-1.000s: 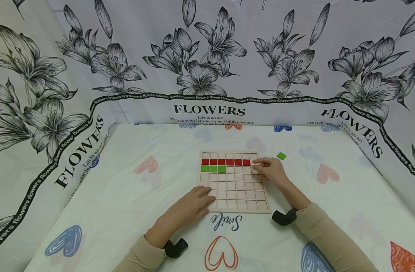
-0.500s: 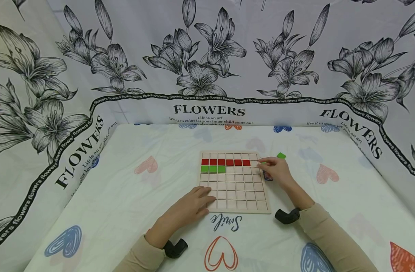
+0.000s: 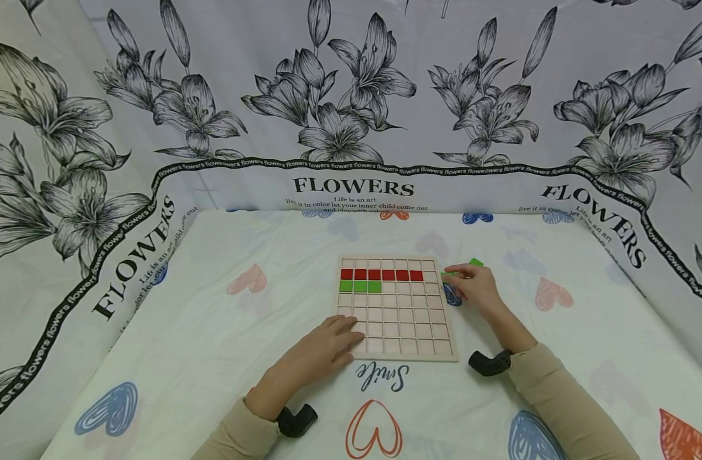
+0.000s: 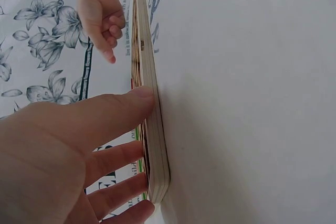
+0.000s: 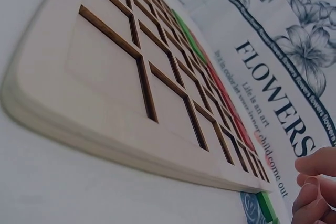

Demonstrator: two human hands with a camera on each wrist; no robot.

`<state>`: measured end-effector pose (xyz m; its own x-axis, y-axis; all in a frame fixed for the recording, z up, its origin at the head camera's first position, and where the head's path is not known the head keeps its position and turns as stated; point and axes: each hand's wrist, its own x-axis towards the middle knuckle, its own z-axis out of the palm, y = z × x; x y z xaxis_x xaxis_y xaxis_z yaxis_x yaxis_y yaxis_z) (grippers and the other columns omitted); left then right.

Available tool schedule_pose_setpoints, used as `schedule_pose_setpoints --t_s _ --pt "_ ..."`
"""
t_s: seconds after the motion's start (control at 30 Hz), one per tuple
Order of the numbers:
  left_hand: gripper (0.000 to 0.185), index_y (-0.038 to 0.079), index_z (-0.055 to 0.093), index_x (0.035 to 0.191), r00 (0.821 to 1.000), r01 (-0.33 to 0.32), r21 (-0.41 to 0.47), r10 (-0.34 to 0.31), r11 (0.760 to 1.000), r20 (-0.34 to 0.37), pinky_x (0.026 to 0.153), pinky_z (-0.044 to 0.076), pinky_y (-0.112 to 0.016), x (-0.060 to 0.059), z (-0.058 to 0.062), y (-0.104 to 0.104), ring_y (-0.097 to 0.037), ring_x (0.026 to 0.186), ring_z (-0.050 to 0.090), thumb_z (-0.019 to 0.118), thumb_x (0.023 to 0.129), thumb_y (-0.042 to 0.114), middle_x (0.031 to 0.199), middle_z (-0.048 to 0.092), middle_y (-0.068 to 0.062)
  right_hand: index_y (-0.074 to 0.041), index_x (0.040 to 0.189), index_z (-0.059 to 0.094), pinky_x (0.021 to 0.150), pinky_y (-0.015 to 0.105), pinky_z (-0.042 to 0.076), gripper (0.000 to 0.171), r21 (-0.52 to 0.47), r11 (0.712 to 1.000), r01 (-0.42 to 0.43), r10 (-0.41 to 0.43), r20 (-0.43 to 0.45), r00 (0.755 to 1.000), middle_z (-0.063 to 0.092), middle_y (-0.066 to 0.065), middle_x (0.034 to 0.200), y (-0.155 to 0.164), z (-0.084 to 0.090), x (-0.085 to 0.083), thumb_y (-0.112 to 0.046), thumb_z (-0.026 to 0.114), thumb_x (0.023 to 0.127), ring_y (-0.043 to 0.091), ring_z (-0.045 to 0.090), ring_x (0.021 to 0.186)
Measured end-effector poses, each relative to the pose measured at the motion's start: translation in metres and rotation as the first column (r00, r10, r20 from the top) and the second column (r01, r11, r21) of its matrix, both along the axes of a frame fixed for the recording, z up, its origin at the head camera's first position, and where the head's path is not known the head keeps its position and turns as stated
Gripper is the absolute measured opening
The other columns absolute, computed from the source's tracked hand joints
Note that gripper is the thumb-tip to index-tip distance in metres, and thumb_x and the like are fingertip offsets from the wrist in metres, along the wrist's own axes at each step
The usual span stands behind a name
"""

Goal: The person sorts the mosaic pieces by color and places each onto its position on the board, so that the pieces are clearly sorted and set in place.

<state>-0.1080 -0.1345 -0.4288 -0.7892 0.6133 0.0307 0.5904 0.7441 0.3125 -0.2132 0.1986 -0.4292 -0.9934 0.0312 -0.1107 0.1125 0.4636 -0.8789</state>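
The wooden grid board (image 3: pixel 398 319) lies flat on the desk, six red tiles (image 3: pixel 382 275) filling its second row, three green tiles (image 3: pixel 360 286) below them at left. Another green tile (image 3: pixel 450 273) lies just off the board's right edge.

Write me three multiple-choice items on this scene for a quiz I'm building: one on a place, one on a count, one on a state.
1. Where does the left hand rest?
A. On the wooden grid board's near-left corner
B. On the loose green tile
C. Off the table

2. How many red tiles fill the board's row?
A. Three
B. Six
C. Nine

3. The right hand is:
A. Flat on the board
B. Pinching a green tile beside the board
C. Out of view

Answers: 1 A, fingers lie on that corner; 2 B, six red squares show; 3 B, fingertips close on green.
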Motion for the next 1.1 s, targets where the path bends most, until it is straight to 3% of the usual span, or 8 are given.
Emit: schedule_pose_setpoints --t_s 0.37,1.1 --pt "0.037 0.014 0.061 0.129 1.000 0.003 0.008 -0.003 1.000 0.001 0.112 0.043 -0.045 0.000 -0.001 -0.001 -0.033 0.137 0.045 0.062 0.094 0.024 0.145 0.051 -0.011 0.004 0.122 0.063 0.049 0.019 0.041 0.039 0.006 0.998 0.068 -0.068 0.023 0.997 0.049 -0.010 0.064 0.010 -0.003 -0.005 -0.020 0.065 0.091 0.002 0.046 0.051" --pt "0.036 0.015 0.061 0.129 1.000 -0.002 -0.002 0.002 1.000 0.001 0.112 0.043 -0.044 0.001 0.001 -0.001 -0.031 0.137 0.045 0.061 0.094 0.025 0.145 0.051 -0.010 0.006 0.121 0.062 0.044 0.017 0.040 0.040 0.000 0.987 0.159 -0.159 0.012 0.987 0.049 -0.016 0.056 0.029 -0.009 -0.015 -0.019 0.065 0.090 0.000 0.043 0.046"
